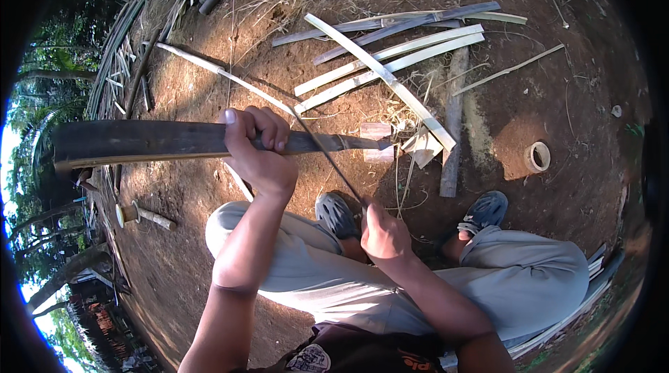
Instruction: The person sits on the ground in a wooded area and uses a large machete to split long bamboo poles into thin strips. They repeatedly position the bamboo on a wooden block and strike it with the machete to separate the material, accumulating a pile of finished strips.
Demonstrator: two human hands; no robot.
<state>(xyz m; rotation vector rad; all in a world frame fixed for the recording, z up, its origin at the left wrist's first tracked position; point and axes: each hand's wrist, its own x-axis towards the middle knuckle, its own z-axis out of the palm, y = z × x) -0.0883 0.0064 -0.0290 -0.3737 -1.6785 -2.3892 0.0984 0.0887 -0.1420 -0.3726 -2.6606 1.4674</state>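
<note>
My left hand is closed around a long, dark split-bamboo slat, held level across the view, with its pale cut edge toward me. My right hand grips a long knife; its handle is hidden in my fist. The narrow dark blade slants up and left, crossing in front of the slat to the right of my left hand. Whether blade and slat touch, I cannot tell. Beneath the slat's right end a reddish wooden block lies on the ground.
Several split bamboo strips lie crossed ahead on the bare soil. A grey pole and a cut bamboo ring are to the right. My shoes flank the work area. Stacked poles line the far left.
</note>
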